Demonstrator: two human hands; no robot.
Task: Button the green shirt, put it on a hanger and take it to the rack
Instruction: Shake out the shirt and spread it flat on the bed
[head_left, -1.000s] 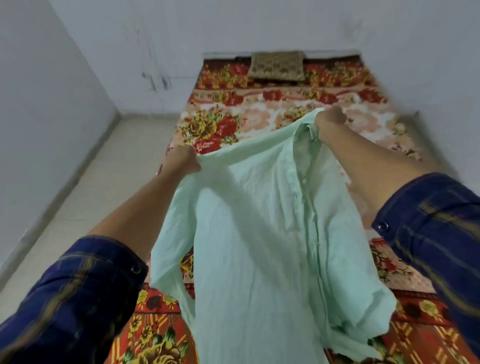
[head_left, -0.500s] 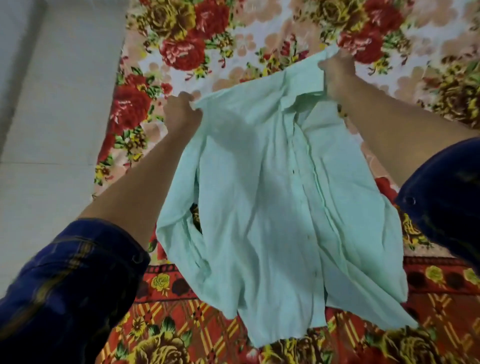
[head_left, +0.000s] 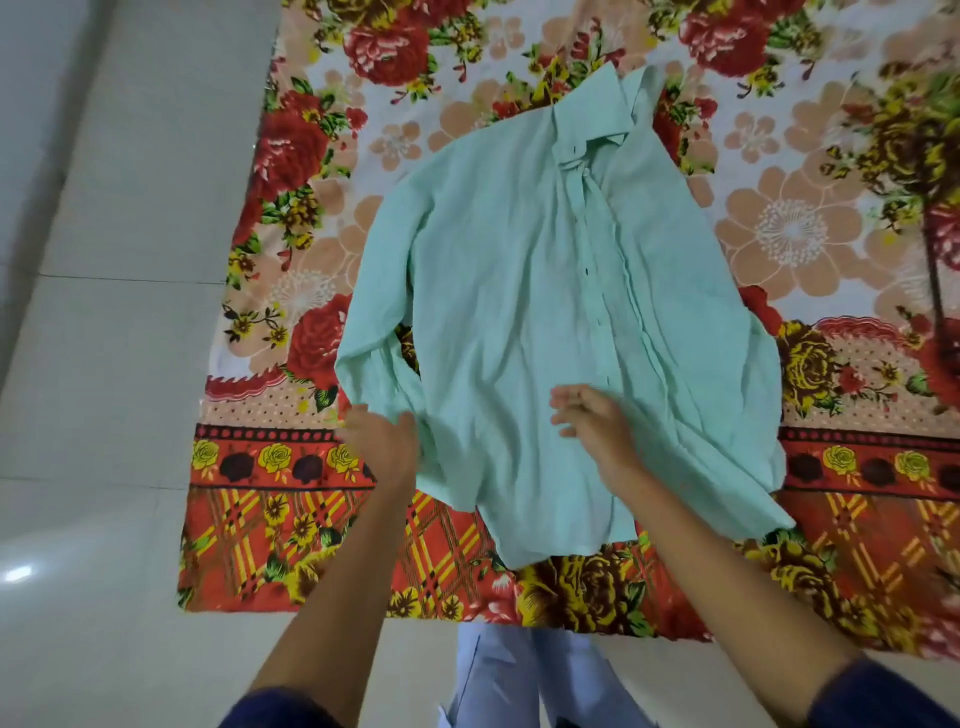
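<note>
Green shirt laid flat, buttoning not yet begun

Pale green shirt spread front-up on the floral bedsheet, collar at the far end from both hands, hem nearest. Placket running from the collar toward the right hand, lying slightly twisted; empty buttonholes showing along it, so probably unbuttoned, though hard to confirm at every button. Sleeve beyond the left hand bunched and folded under itself; other sleeve crumpled out past the right hand, toward the hem.

Left hand at the near sleeve edge, fingers loosely extended, touching or just above the cloth, gripping nothing plainly. Right hand over the lower front panel beside the placket, fingers spread and relaxed, blurred, holding nothing.

Judged progress: shirt laid out only. Left to do: straightening the placket, fastening every button, fitting a hanger, carrying to the rack.

No hanger and no rack anywhere in view. Pale tiled floor off beyond the left hand, meeting the bedsheet's edge. Light trousers below, between the forearms; dark blue sleeves at the bottom corners.

Likely hindrances: wrinkled, overlapping front panels hiding buttons, busy sheet pattern making small buttons harder to spot.
</note>
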